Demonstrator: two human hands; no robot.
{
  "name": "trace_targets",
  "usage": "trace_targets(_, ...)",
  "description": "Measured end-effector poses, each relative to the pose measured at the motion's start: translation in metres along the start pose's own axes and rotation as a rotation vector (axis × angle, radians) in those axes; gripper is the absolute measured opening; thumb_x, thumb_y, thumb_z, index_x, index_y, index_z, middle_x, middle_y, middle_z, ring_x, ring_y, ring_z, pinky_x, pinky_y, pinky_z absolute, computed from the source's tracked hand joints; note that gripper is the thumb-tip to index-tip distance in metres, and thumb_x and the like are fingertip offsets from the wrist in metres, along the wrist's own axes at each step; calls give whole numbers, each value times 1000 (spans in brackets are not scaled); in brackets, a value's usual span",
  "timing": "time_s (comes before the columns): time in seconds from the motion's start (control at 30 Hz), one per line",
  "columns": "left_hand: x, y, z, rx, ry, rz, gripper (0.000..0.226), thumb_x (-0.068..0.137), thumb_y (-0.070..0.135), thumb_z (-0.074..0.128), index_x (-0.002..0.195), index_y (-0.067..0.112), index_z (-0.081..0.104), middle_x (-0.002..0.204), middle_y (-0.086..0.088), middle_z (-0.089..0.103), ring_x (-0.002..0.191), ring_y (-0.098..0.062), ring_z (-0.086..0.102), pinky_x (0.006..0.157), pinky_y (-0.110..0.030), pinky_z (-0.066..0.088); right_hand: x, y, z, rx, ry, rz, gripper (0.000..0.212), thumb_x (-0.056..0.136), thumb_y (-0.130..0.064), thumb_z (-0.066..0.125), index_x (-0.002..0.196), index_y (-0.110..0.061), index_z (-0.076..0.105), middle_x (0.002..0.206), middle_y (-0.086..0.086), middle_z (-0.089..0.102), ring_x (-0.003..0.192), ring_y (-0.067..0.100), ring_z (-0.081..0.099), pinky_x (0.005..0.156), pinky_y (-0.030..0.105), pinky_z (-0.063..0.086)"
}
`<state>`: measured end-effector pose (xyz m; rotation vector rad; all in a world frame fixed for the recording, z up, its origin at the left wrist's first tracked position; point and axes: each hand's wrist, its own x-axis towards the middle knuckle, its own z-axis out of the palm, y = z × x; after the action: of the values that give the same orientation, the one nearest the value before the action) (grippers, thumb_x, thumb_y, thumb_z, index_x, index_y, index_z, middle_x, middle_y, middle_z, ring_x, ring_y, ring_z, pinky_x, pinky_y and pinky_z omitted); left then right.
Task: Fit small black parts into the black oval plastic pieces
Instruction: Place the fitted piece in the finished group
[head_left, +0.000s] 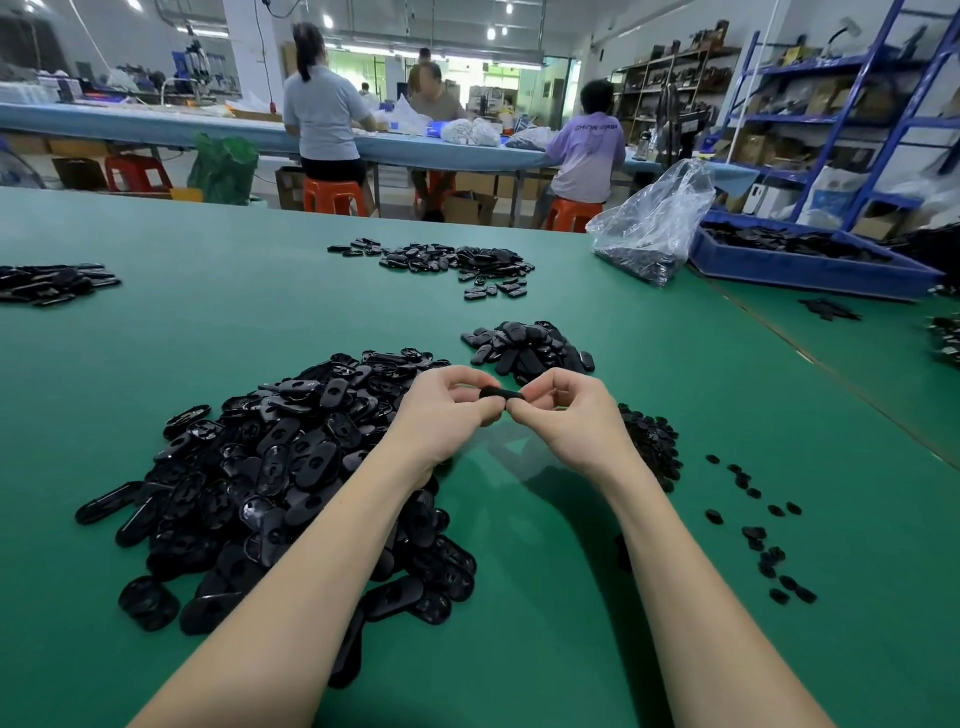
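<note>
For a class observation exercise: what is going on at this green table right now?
A person is assembling small plastic parts by hand. The left hand and right hand together pinch one black oval piece above the green table. A big heap of oval pieces lies to the left, small black parts lie to the right, and a smaller pile sits just beyond the hands.

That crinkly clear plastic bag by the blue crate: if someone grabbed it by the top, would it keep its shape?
Probably not. The clear bag looks thin and crumpled, so its top should flop and crinkle. Dark parts fill its bottom, so it would likely sag and feel bottom-heavy. It leans by the blue crate, unlikely to roll.
</note>
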<state>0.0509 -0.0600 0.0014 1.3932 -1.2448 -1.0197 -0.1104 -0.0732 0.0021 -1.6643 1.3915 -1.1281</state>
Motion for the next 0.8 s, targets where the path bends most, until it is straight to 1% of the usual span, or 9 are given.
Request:
trace_targets(0.1,0,-1,-1,-35,22,-17,17,83,11,75,96,22,72,84,-2,78,78,-15,71,89,-38,56,-1,0,-5,-69,-65,-84,17,81,-26,82,90,-34,69,72,-12,70,49,3,53,52,18,43)
trace_targets(0.23,0,-3,4,-89,-33,-41,19,87,11,72,104,20,70,88,-3,79,83,-19,73,88,-35,56,-1,5,-7,-274,-4,-112,15,80,-32,79,91,-38,70,77,-19,71,54,1,56,63,30,53)
trace_targets(0.3,1,-3,5,-148,-30,-48,20,89,10,71,107,15,67,88,-5,77,82,-19,73,87,-32,59,2,6,-11,-363,87,-74,14,80,-43,78,90,-39,70,76,-25,70,64,-1,60,64,28,49)
trace_targets(0.37,3,-3,4,-169,-16,-55,16,91,10,70,106,11,65,86,-5,75,76,-16,70,84,-29,60,7,8,-18,-441,226,-9,15,79,-49,76,87,-38,70,74,-24,69,77,5,65,61,24,41)
trace_targets(0.47,4,-3,4,-165,-31,-70,9,92,11,69,100,9,65,85,-6,72,71,-14,69,79,-26,60,24,16,-31,-489,354,116,20,81,-52,74,90,-34,73,85,-19,73,92,16,68,69,26,41)
trace_targets(0.53,5,-3,4,-149,-48,-78,7,92,12,69,98,10,66,85,-8,73,73,-15,69,83,-30,61,42,22,-39,-512,364,187,22,83,-51,73,93,-32,74,95,-11,75,101,22,68,75,28,41)
trace_targets(0.63,4,-3,5,-136,-66,-83,6,92,13,69,96,9,67,85,-9,73,77,-18,70,88,-35,61,66,27,-42,-504,373,292,19,85,-47,70,94,-31,73,108,-1,74,107,26,66,78,29,41)
trace_targets(0.7,5,-4,4,-124,-70,-80,6,92,14,69,96,9,68,86,-9,73,78,-19,70,88,-36,61,78,29,-41,-491,381,335,17,86,-46,69,94,-31,72,113,2,73,108,28,65,79,30,42)
trace_targets(0.8,4,-5,3,-104,-73,-74,6,92,14,69,96,9,68,86,-8,72,78,-18,71,88,-36,61,88,31,-36,-510,349,368,23,88,-46,68,101,-28,75,114,3,73,107,29,65,78,30,41)
